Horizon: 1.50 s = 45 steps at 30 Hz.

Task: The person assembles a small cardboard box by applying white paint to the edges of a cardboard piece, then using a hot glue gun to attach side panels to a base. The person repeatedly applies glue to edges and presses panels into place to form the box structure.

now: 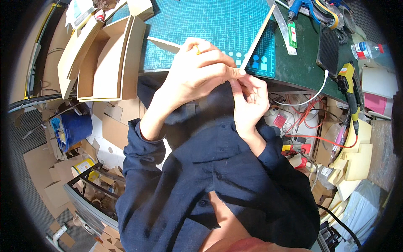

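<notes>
Both hands meet just off the near edge of the worktop [302, 67]. The left hand [197, 71] is clenched on the lower end of a thin wooden strip [257, 38], which slants up over the green cutting mat [210, 25]. The right hand [249, 101] pinches the same end from below, fingertips touching the left hand's. A metal ruler [285, 29] lies along the mat's right edge.

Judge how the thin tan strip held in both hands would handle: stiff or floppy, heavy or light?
The strip probably is fairly stiff: it juts up past the mat without drooping, held only at its lower end. It seems light, since fingertips of the left hand and right hand carry it. Being so thin, it may snap if bent.
</notes>
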Available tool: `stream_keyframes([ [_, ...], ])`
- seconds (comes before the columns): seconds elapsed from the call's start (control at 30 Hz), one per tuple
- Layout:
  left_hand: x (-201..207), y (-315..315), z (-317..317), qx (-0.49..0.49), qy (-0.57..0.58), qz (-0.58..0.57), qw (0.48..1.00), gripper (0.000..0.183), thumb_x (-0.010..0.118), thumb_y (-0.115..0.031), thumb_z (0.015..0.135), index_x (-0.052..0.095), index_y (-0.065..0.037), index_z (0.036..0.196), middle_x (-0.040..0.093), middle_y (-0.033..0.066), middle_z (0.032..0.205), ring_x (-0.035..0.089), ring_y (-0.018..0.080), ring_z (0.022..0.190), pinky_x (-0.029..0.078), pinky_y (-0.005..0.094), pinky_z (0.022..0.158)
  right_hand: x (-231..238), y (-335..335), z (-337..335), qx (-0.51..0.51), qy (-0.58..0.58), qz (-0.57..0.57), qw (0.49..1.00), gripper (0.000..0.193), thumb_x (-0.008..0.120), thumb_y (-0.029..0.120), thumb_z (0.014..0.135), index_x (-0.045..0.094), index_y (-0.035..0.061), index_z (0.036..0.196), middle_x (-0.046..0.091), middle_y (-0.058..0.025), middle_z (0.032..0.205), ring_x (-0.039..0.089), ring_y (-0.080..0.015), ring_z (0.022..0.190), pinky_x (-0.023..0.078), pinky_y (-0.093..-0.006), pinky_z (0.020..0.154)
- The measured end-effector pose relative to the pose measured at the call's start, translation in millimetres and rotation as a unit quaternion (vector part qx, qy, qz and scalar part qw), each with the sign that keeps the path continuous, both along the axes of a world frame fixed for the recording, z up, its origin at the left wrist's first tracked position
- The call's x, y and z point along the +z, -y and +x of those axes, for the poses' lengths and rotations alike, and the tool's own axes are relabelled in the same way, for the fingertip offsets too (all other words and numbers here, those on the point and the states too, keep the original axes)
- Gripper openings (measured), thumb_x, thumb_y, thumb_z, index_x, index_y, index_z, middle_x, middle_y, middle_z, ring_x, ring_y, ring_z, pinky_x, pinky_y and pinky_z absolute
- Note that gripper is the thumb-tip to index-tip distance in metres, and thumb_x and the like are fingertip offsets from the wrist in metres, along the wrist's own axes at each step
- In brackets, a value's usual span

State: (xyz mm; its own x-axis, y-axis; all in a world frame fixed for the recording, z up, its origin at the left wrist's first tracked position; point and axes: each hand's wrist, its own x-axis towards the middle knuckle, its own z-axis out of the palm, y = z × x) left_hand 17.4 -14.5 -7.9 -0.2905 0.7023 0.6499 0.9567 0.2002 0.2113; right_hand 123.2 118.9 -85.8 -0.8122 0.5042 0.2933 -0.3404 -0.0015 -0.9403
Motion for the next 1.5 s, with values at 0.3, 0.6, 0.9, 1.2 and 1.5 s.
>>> stream_keyframes([
  [0.3, -3, 1, 1, 0.015, 0.025, 0.001, 1.000, 0.025, 0.077, -0.015, 0.077, 0.074, -0.023, 0.101, 0.070, -0.0092, 0.097, 0.059, 0.0105, 0.085, 0.040, 0.0306, 0.085, -15, 3, -4, -0.045, -0.013, -0.006, 0.999, 0.018, 0.073, -0.009, 0.085, 0.065, -0.0039, 0.100, 0.070, -0.0132, 0.103, 0.068, -0.0134, 0.090, 0.058, -0.0267, 0.079],
  [0.6, -7, 1, -3, 0.006, -0.007, 0.012, 1.000, 0.027, 0.078, -0.013, 0.077, 0.076, -0.021, 0.102, 0.072, -0.0083, 0.095, 0.061, 0.0081, 0.081, 0.036, 0.0288, 0.089, -17, 8, -6, -0.049, -0.035, -0.009, 0.998, 0.015, 0.072, -0.010, 0.085, 0.064, -0.0060, 0.097, 0.070, -0.0157, 0.104, 0.068, -0.0160, 0.091, 0.058, -0.0268, 0.079],
  [0.9, -8, 3, -2, -0.005, 0.035, 0.014, 0.999, 0.027, 0.079, -0.014, 0.077, 0.076, -0.020, 0.103, 0.073, -0.0060, 0.097, 0.063, 0.0089, 0.085, 0.033, 0.0307, 0.093, -2, 3, -4, -0.027, -0.023, 0.013, 0.999, 0.016, 0.074, -0.006, 0.085, 0.063, -0.0045, 0.097, 0.070, -0.0153, 0.102, 0.069, -0.0149, 0.088, 0.059, -0.0269, 0.078],
  [1.2, -5, 3, -1, -0.013, 0.070, 0.023, 0.997, 0.023, 0.078, -0.016, 0.079, 0.076, -0.019, 0.101, 0.073, -0.0024, 0.095, 0.063, 0.0120, 0.082, 0.033, 0.0307, 0.089, 1, -3, -6, -0.038, 0.000, 0.061, 0.997, 0.018, 0.077, -0.005, 0.083, 0.062, -0.0022, 0.092, 0.072, -0.0123, 0.093, 0.069, -0.0120, 0.080, 0.058, -0.0265, 0.072],
  [1.5, -4, 3, 0, -0.008, 0.070, 0.024, 0.997, 0.024, 0.080, -0.013, 0.076, 0.076, -0.017, 0.099, 0.073, -0.0014, 0.094, 0.064, 0.0125, 0.079, 0.034, 0.0303, 0.087, 1, -4, -6, -0.049, 0.008, 0.078, 0.996, 0.019, 0.079, -0.005, 0.080, 0.063, -0.0014, 0.091, 0.073, -0.0114, 0.092, 0.070, -0.0129, 0.078, 0.058, -0.0261, 0.071],
])
